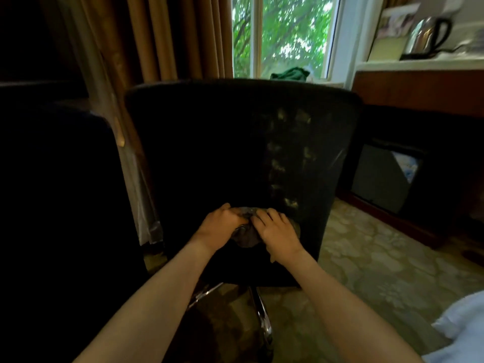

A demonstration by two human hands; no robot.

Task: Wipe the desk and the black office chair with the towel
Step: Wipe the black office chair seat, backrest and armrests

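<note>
The black office chair (209,153) stands in front of me, its mesh back toward me. A dark grey towel (246,235) is bunched low on the chair back. My left hand (222,222) grips the towel's left side with curled fingers. My right hand (275,231) lies on its right side, fingers bent over the cloth. Both hands press the towel against the chair. The desk (419,87) with a white top and reddish wood front runs along the right wall.
A second dark chair (52,205) stands at my left. Brown curtains (170,35) hang behind, beside a window. A kettle (427,35) sits on the desk. The chair's chrome base (262,310) rests on patterned carpet. White bedding (461,331) shows at the lower right.
</note>
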